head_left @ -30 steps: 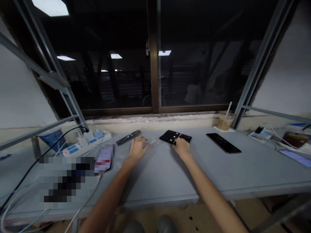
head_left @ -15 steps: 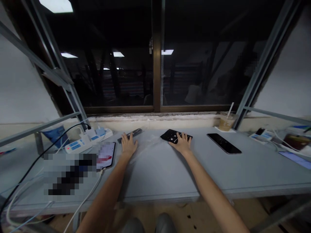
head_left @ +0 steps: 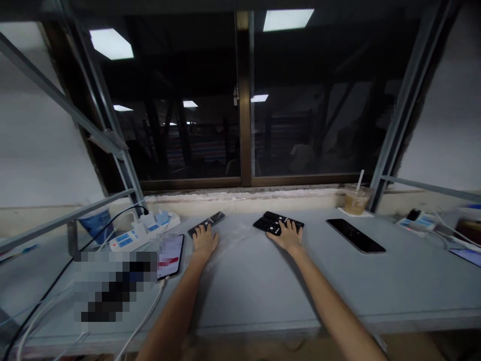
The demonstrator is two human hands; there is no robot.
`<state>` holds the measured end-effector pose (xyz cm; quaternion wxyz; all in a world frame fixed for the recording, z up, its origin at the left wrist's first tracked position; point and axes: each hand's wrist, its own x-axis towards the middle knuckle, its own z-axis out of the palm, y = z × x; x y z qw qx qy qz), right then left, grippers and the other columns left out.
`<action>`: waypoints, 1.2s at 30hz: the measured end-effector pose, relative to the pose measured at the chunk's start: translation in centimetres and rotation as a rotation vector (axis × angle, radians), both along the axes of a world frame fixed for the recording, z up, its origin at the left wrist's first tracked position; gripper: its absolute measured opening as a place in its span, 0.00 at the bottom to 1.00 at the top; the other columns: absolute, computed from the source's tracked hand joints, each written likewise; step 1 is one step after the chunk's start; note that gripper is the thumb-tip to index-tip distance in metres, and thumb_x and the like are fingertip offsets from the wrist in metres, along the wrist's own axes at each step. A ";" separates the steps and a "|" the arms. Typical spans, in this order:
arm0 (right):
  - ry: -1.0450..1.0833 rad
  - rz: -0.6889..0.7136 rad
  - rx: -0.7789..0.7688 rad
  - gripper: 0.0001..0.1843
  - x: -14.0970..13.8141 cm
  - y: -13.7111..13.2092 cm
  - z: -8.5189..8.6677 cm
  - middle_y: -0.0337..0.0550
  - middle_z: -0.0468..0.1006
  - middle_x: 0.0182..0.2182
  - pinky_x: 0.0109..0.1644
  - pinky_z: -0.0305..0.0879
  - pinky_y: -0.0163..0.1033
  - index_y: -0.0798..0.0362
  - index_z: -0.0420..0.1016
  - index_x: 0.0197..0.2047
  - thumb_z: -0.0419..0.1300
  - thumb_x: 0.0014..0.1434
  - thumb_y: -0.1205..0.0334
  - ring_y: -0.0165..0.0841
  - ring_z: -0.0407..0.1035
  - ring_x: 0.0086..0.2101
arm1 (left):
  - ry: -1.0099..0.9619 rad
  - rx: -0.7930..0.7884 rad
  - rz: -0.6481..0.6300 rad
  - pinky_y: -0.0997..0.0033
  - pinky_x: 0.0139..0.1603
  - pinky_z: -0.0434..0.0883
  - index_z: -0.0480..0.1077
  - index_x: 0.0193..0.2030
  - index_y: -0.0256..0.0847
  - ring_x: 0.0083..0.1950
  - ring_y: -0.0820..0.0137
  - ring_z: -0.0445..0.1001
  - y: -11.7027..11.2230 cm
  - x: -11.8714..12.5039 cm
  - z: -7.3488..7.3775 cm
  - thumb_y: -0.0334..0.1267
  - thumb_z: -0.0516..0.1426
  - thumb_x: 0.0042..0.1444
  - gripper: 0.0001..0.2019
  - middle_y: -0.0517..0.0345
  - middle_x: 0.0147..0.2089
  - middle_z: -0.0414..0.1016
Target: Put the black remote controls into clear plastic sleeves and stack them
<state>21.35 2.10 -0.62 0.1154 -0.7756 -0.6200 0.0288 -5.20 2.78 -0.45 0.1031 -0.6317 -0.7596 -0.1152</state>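
My left hand (head_left: 205,242) lies with fingers spread, its fingertips on the near edge of a dark remote control (head_left: 213,218) that rests slantwise on the grey table. A crumpled clear plastic wrapper (head_left: 231,233) lies just right of that hand. My right hand (head_left: 290,237) rests with its fingers apart on black remote controls, at least two of them side by side. One black remote control (head_left: 265,225) shows at the front left, and another remote control (head_left: 277,216) lies behind it. The fingers hide part of their buttons.
A phone with a lit screen (head_left: 171,255) and a white power strip (head_left: 126,241) with cables are on the left. To the right lie a dark phone (head_left: 355,235) and a drink cup with a straw (head_left: 356,203). Metal posts (head_left: 394,110) flank the window.
The view has tilted up, so the table sits lower in the picture. The left fingers now cover less of their remote. My right hand stays on the black remotes.
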 end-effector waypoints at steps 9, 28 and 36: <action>-0.032 -0.015 -0.027 0.40 -0.3 0.2 -0.3 0.54 0.45 0.65 0.62 0.28 0.55 0.56 0.45 0.66 0.38 0.59 0.39 0.46 0.37 0.63 | -0.019 0.137 0.080 0.60 0.53 0.60 0.56 0.62 0.37 0.59 0.55 0.59 0.0 -0.1 0.1 0.35 0.45 0.60 0.22 0.38 0.58 0.61; -0.019 -0.020 -0.036 0.39 -0.4 0.3 -0.4 0.53 0.42 0.66 0.62 0.25 0.55 0.55 0.41 0.67 0.37 0.60 0.40 0.43 0.34 0.64 | -0.187 0.234 0.022 0.60 0.49 0.58 0.60 0.57 0.42 0.50 0.60 0.65 1.1 -0.8 -0.8 0.32 0.45 0.60 0.19 0.44 0.50 0.64; 0.063 -0.015 0.063 0.39 -0.6 0.0 -0.3 0.56 0.47 0.64 0.62 0.27 0.58 0.56 0.49 0.65 0.43 0.58 0.40 0.47 0.39 0.63 | -0.325 0.511 -0.206 0.58 0.50 0.59 0.59 0.58 0.41 0.50 0.60 0.62 -1.1 0.8 1.8 0.33 0.46 0.60 0.18 0.47 0.51 0.63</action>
